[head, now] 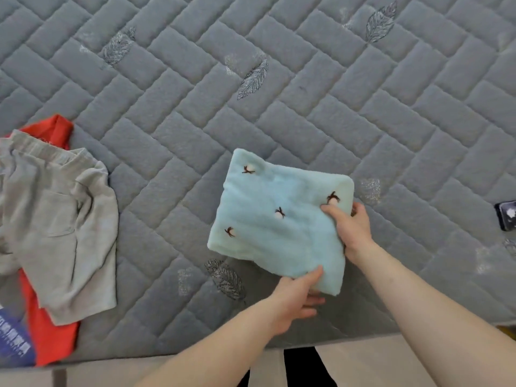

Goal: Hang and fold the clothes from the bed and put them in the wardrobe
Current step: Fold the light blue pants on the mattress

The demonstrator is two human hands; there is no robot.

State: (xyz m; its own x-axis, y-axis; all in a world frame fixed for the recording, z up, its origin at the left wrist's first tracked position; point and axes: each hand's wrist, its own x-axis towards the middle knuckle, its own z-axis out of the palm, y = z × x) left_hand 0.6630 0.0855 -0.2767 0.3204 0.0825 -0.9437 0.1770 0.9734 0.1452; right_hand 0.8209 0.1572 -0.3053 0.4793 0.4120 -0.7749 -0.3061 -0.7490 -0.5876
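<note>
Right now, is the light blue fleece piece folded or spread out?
Folded: the light blue fleece piece is a compact square, gripped by left hand and right hand.

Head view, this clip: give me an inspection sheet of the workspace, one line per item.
Surface: grey quilted mattress with embroidered leaf motifs; its near edge runs along the bottom of the view.
Job's things: folded light blue fleece garment held at mid-bed; grey shorts lying crumpled at left over a red garment.
Clutter: blue printed item at the bottom-left corner; dark object at the right edge, too cropped to identify.
Hands: left hand grips the blue garment's near edge, thumb on top; right hand grips its right edge, fingers curled round it.
Cables: nothing seen.
Surroundings: pale floor below the bed edge.
</note>
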